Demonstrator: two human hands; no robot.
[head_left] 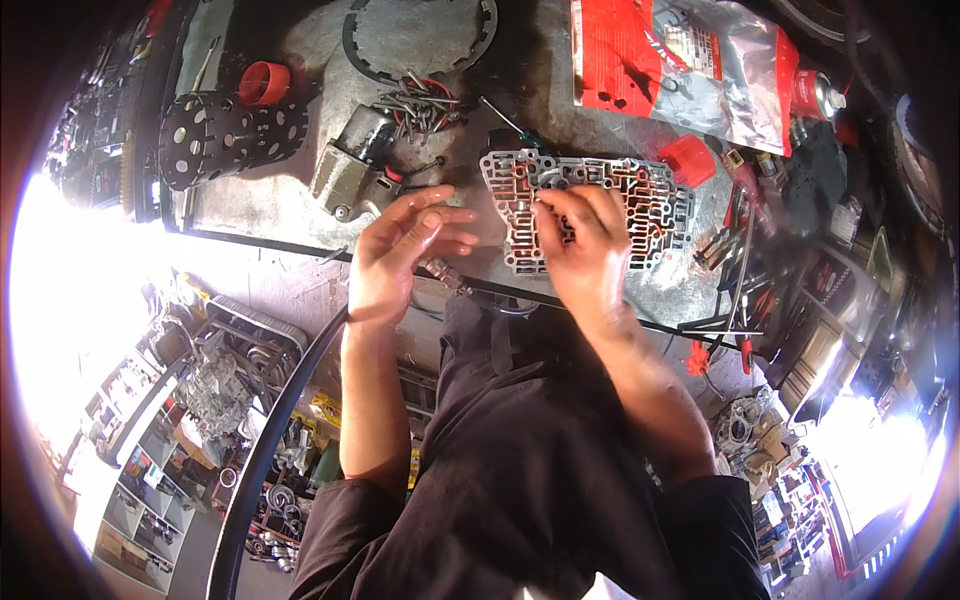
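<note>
A metal valve body (655,215), cut with a maze of channels, lies flat near the bench's front edge. Over its left half is my right hand (595,240), thumb and fingertips pinched together. Whatever sits between those fingertips is too small to name. My left hand (388,250) hovers left of the valve body, palm turned inward and fingers apart, holding nothing. Behind it is a cylindrical metal part (350,160), with a heap of bolts (415,105) beside that. A thin screwdriver (515,125) points toward the valve body's back edge.
A black perforated drum (235,140) carries a red ring (265,83) at the left. Toothed ring plate (350,40) lies at the back. A red and clear plastic bag (690,70), a spray can (815,93) and a red cap (688,160) are at right, with pliers and tools nearby.
</note>
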